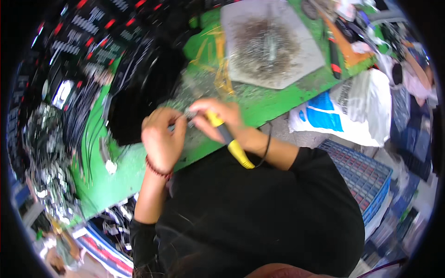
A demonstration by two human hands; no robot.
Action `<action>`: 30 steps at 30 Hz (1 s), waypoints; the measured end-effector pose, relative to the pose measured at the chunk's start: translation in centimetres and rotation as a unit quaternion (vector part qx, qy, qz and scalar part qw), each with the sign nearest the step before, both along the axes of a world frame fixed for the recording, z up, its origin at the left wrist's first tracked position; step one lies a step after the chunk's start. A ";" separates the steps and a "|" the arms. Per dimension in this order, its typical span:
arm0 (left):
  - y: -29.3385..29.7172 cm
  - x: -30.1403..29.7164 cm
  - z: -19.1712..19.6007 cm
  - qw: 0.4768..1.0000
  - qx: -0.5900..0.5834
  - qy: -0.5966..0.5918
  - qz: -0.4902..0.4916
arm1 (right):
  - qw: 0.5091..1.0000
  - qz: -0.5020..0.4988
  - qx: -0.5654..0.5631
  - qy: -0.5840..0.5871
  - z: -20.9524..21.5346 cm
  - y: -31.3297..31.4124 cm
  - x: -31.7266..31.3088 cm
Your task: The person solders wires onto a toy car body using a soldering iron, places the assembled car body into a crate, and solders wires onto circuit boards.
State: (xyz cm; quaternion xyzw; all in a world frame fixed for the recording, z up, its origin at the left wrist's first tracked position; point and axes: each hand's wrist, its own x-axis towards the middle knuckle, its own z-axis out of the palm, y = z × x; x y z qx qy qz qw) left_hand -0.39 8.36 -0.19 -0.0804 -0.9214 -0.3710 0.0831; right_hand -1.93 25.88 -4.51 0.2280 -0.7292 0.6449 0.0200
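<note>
Your left hand (pixel 162 134) seems to pinch a small grey piece (pixel 189 115) right at your fingertips, over the table. Your right hand (pixel 225 118) is wrapped around a yellow-and-black tool (pixel 237 150), and its fingertips come up close to your left ones. The work on that piece looks partway done, but it is too blurry to tell how much is left. Thin black cables (pixel 76 123) lie in a bunch on your left.

The green table (pixel 123 178) has a pale board (pixel 307 60) with lots of grey bits (pixel 264 51) on it. Yellow strips (pixel 222 69) lie beside the board. To your right are a white-and-blue bag (pixel 340 113) and a blue crate (pixel 381 194). Other people (pixel 417 78) are near the edges of the room.
</note>
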 end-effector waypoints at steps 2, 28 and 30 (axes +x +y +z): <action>0.2 0.2 0.1 1.000 0.009 -0.002 -0.008 | 0.997 -0.067 -0.004 0.036 -0.1 -0.2 0.2; 0.1 -0.1 -0.9 0.980 -0.165 0.102 0.041 | 0.966 0.041 0.200 0.160 -1.7 1.8 -2.3; -0.2 0.1 0.1 0.982 -0.174 0.055 0.049 | 0.967 0.042 0.197 0.158 -1.6 1.8 -2.5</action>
